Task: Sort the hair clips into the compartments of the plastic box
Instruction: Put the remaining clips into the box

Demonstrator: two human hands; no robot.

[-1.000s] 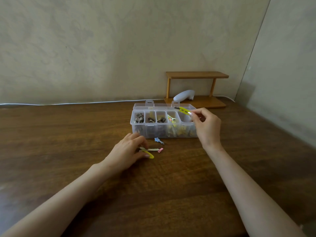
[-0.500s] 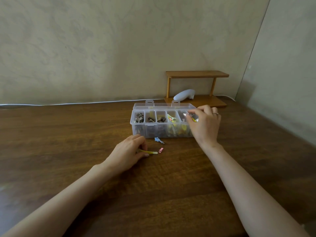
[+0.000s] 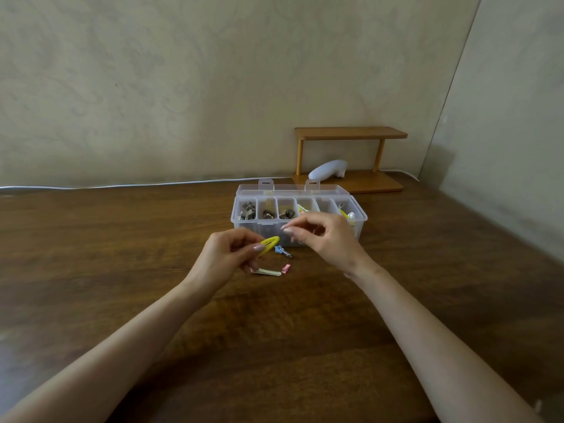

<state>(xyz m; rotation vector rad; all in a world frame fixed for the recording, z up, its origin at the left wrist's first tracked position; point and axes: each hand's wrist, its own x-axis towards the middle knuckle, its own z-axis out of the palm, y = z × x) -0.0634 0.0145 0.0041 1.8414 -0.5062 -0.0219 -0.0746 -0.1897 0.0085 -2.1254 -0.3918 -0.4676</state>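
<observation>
The left hand pinches a yellow hair clip above the surface; the right hand beside it is loosely curled and empty. The plastic box stands open just behind both hands.

Single head-worn view, looking forward and down, near the table

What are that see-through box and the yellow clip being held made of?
Box: clear, glossy plastic by the look; contents show through its walls. Yellow clip: smooth, evenly coloured, perhaps painted metal or plastic; the picture cannot settle which.
</observation>
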